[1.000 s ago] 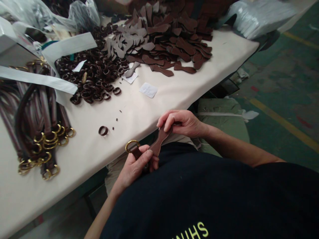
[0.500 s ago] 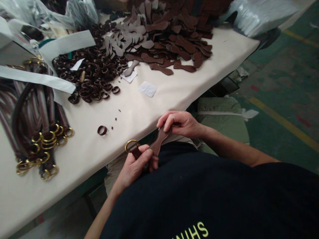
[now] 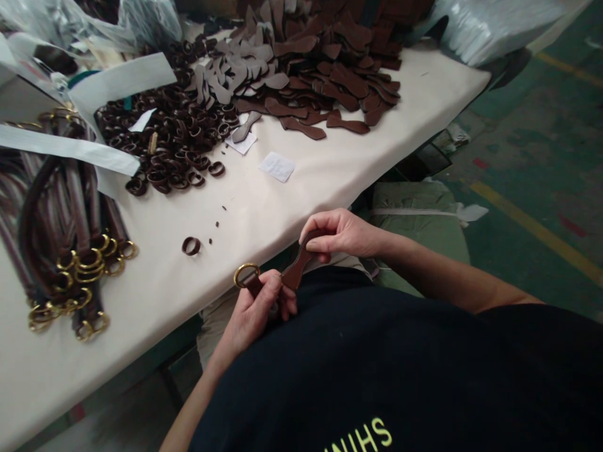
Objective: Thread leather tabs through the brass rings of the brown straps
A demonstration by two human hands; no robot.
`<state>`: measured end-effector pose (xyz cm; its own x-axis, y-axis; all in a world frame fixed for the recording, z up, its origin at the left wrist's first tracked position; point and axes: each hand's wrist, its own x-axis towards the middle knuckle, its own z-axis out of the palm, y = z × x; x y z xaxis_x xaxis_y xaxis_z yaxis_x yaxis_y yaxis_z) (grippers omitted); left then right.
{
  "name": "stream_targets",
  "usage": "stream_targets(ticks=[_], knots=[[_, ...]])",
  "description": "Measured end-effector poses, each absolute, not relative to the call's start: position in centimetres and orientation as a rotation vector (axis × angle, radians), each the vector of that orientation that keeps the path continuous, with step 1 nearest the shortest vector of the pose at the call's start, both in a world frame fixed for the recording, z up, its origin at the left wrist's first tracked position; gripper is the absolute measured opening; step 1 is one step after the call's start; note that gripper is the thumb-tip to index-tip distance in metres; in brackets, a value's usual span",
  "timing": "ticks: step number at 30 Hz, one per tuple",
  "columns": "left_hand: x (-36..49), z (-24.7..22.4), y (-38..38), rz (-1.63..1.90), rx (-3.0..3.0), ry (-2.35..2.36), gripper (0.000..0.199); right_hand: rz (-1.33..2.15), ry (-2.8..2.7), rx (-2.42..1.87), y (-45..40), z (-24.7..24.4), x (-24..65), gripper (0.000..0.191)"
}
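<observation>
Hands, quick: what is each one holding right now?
Left hand: closed on the gold metal ring end of the brown leather strap.
Right hand: closed on the strap's other end.

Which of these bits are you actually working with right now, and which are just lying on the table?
In hand:
- left hand grips gold metal ring
- right hand holds brown leather tab

Lying about:
- single brown leather loop
- pile of flat brown leather pieces
- white paper slip
- finished straps with gold rings

Matt brown leather tab (image 3: pixel 298 267) pinched in both hands, shiny brass-coloured metal ring (image 3: pixel 246 274) at its end, smooth off-white cloth table cover (image 3: pixel 264 207), matt dark leather loops (image 3: pixel 174 141), glossy gold rings on smooth leather straps (image 3: pixel 70 238), crinkled glossy plastic bags (image 3: pixel 490 25)
</observation>
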<state>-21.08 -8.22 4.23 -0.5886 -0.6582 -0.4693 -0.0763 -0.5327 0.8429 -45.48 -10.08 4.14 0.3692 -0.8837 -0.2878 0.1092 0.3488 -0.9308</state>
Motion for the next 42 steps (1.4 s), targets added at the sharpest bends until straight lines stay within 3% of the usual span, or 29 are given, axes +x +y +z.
stream_targets(ticks=[7, 13, 24, 33, 37, 42], knots=[[-21.2, 4.1, -8.1, -2.29, 1.155, -1.148, 0.039, -0.707, 0.943, -0.984, -11.1, 4.4, -45.0, 0.024], [-21.4, 3.6, -8.1, -2.337, 1.111, -1.095, 0.04, -0.767, 0.91, -1.15, -12.9, 5.1, -44.4, 0.044], [-21.0, 3.0, -8.0, -2.357, 1.049, -0.949, 0.038, -0.63, 0.924, -1.324, -15.0, 4.7, -43.1, 0.046], [-21.1, 2.7, -8.7, -2.413, 0.999, -0.943, 0.038, -0.403, 0.551, -2.281, -15.3, 7.1, -44.6, 0.027], [-21.3, 2.8, -8.9, -2.434, 0.975, -0.977, 0.036, -0.356, 0.489, -2.368, -15.2, 6.5, -44.3, 0.019], [-21.2, 3.2, -8.8, -2.442, 1.004, -1.005, 0.036, -0.511, 0.454, -2.17, -14.7, 5.7, -44.2, 0.017]])
